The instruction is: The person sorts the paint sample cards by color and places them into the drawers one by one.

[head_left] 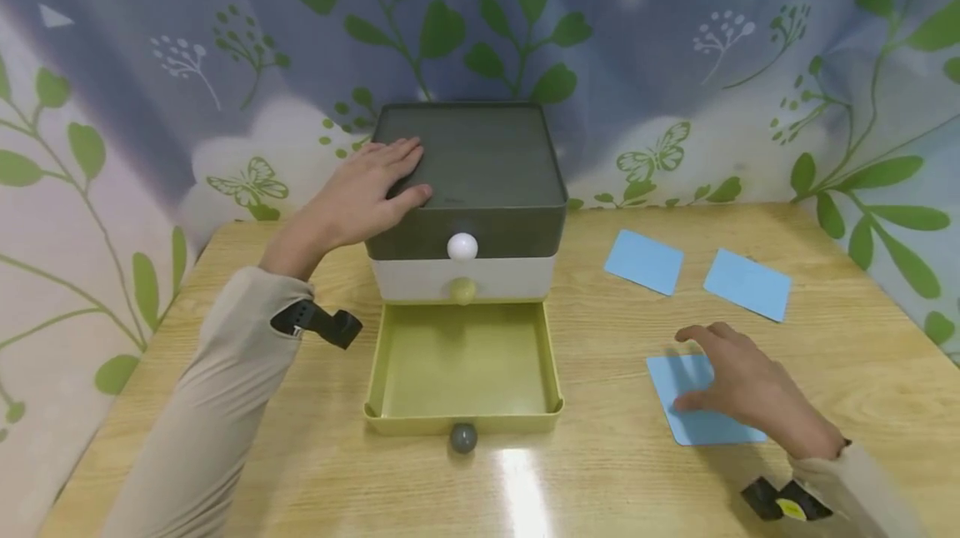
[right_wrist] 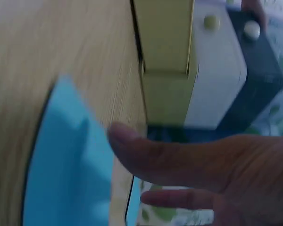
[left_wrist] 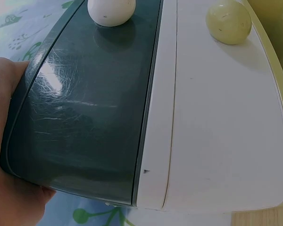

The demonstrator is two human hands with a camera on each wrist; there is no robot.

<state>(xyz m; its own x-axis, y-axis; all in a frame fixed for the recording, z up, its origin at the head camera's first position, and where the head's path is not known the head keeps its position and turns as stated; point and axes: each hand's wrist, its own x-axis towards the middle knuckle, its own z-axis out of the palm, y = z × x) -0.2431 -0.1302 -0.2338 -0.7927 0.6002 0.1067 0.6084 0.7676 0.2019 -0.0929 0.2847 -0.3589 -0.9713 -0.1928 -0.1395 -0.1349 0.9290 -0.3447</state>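
Observation:
My left hand (head_left: pixel 367 196) rests on the left side of the dark green top of a small stacked drawer box (head_left: pixel 480 155), fingers extended. In the left wrist view, the box's dark top drawer front (left_wrist: pixel 89 103) has a white round knob (left_wrist: pixel 112 10). Below it, the white drawer (head_left: pixel 405 278) has a yellow-green knob. The bottom yellow-green drawer (head_left: pixel 465 422) is pulled out toward me, its grey knob (head_left: pixel 463 438) in front. On the right, my right hand (head_left: pixel 750 384) hovers over a blue card (head_left: pixel 675 421), thumb and fingers spread apart and holding nothing.
Two more blue cards, one nearer the box (head_left: pixel 645 261) and one farther right (head_left: pixel 748 283), lie flat on the wooden table (head_left: pixel 315 455). A leaf-patterned curtain (head_left: pixel 480 13) hangs behind the table and along its sides.

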